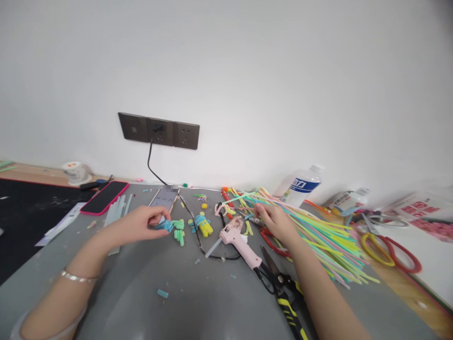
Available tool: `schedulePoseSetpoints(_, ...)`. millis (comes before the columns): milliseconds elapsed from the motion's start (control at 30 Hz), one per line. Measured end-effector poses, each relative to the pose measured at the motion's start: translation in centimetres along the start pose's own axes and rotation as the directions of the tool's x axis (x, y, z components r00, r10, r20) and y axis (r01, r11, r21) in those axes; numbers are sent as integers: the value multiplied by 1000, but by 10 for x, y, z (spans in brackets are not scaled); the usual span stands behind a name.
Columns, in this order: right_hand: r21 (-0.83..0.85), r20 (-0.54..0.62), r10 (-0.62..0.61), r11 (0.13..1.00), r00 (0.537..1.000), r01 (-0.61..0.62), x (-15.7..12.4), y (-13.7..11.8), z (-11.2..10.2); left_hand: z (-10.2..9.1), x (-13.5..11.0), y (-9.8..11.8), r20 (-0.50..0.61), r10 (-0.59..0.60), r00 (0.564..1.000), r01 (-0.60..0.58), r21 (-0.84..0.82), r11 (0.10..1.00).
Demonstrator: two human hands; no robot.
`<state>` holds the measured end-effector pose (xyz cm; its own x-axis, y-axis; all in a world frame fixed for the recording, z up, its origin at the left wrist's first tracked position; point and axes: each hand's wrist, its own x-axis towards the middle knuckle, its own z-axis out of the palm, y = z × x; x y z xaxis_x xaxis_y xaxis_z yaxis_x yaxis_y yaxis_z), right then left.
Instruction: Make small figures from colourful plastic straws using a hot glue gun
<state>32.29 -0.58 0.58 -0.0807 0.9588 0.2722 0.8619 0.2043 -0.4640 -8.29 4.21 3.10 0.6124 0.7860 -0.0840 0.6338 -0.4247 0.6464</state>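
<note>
My left hand (146, 219) pinches a small blue straw piece (164, 226) on the grey table, beside a green straw figure (179, 230) and a yellow and blue straw figure (203, 224). My right hand (274, 219) reaches into the near end of a pile of colourful straws (318, 233), fingers curled on a few of them. A pink glue gun (236, 240) lies between my hands, its nozzle pointing left.
Black scissors with yellow handles (281, 285) lie by my right forearm. A phone in a red case (104, 197) and a second phone (164, 197) sit at the back left. White bottle (301, 185), red and yellow scissors (389, 245), wall sockets (159, 131) with a black cable.
</note>
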Motion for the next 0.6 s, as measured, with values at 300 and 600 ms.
schedulePoseSetpoints(300,17,-22,25,1000,999,-25,2,1,4,22,14,19,-79,-2,997,-47,-616,787)
schedulePoseSetpoints(600,24,-89,35,999,995,-33,2,2,7,48,19,39,-118,-130,984,-55,-912,407)
